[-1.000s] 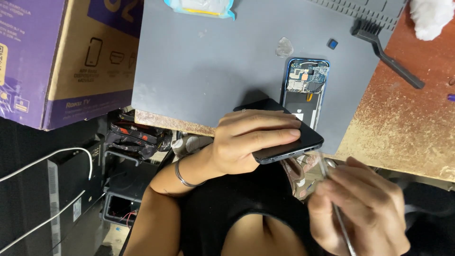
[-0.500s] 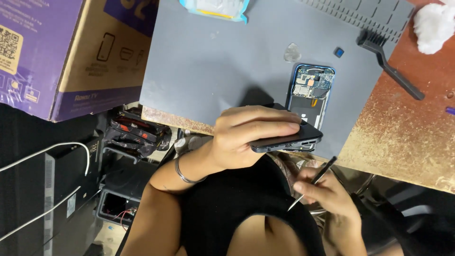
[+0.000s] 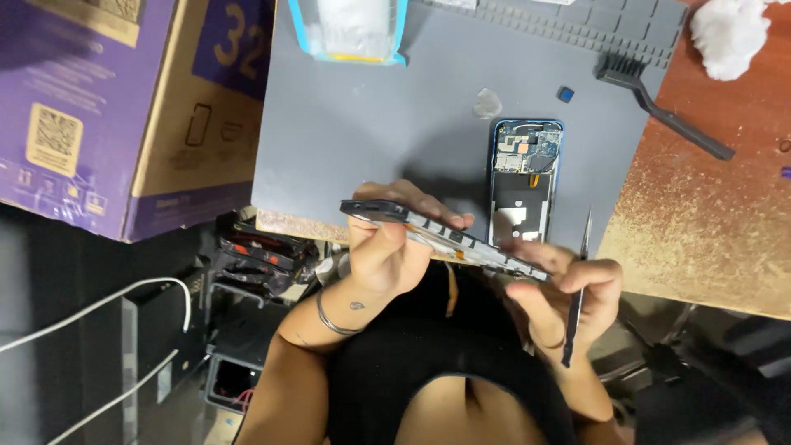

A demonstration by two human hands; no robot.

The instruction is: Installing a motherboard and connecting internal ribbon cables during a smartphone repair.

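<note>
1. The white wad (image 3: 730,37) and the blue-rimmed tray (image 3: 353,31) are cut off by the top edge.
2. The cardboard box (image 3: 124,107) runs past the left edge.
3. The open phone's (image 3: 526,183) lower end is hidden behind the held panel (image 3: 445,239) (seen edge-on).

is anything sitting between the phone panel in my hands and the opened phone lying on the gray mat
Nothing visible does. The phone panel is held edge-on by both hands just below the opened phone, and the strip of gray mat between them looks bare.

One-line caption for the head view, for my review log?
Both hands hold a thin phone panel edge-on above the grey mat; the right hand also grips a slim tool, near an opened phone.
</note>
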